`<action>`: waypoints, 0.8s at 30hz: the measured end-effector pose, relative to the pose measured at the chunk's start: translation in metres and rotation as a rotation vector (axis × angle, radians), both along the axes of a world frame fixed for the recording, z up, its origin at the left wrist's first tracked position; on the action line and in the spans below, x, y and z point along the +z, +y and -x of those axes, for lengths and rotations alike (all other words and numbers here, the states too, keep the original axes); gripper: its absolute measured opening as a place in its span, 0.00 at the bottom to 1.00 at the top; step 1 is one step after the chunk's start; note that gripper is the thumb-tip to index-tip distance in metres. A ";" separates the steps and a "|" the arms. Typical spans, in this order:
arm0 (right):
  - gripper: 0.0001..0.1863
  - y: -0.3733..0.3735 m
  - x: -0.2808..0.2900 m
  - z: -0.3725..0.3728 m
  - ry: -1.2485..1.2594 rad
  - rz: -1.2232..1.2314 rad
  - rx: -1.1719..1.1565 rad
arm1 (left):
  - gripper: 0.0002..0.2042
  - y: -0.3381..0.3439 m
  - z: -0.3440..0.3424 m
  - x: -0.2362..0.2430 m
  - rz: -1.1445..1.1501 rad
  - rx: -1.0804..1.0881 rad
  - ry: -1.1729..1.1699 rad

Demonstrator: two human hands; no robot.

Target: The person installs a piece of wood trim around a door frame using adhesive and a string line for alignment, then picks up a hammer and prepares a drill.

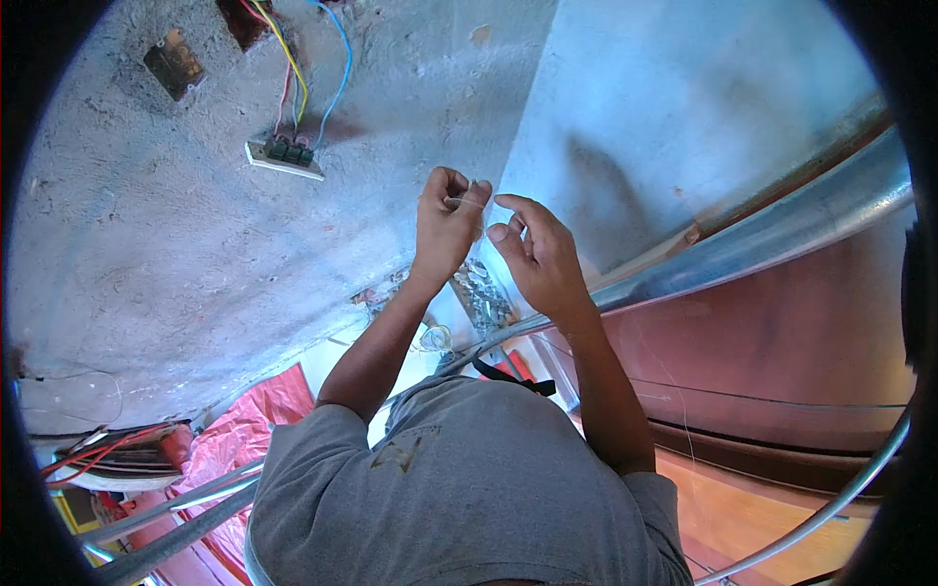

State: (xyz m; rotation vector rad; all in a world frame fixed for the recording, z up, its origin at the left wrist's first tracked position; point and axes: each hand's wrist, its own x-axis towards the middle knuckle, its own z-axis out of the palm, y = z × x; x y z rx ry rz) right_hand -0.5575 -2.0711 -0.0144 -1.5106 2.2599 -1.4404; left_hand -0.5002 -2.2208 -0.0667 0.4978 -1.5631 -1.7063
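Note:
My left hand [447, 223] is raised near the middle of the view, its fingers closed on a thin pale strand [463, 201] that is hard to trace. Just right of it, my right hand [537, 254] has thumb and forefinger apart, close to the strand; whether it touches it I cannot tell. Up and left of both hands, a switch or socket plate [283, 156], its back showing dark modules, hangs from yellow, blue and red wires [348, 61] that come out of a wall recess [244, 21].
Rough plaster wall [137, 264] fills the left, with another recessed box [174, 63]. A metal tube [743, 234] crosses at right beside a maroon panel [743, 342]. More poles [181, 532] and a pink sheet [244, 444] lie lower left. Debris [479, 298] sits below my hands.

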 end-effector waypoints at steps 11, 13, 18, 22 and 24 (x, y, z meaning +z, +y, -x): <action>0.17 -0.007 -0.013 0.026 -0.966 0.109 -0.111 | 0.09 0.008 -0.015 0.007 -0.146 -0.322 0.039; 0.14 -0.009 -0.018 0.028 -1.030 0.039 -0.108 | 0.07 0.008 -0.013 0.001 -0.117 -0.292 0.174; 0.12 -0.008 -0.022 0.023 -1.296 -0.032 -0.020 | 0.06 0.002 -0.013 0.010 -0.374 -0.371 0.297; 0.09 -0.012 -0.029 0.019 -1.308 0.027 -0.001 | 0.09 -0.017 -0.016 0.002 -0.505 -0.459 0.283; 0.07 -0.010 -0.028 0.015 -1.279 0.058 0.025 | 0.10 -0.028 -0.016 0.002 -0.554 -0.424 0.269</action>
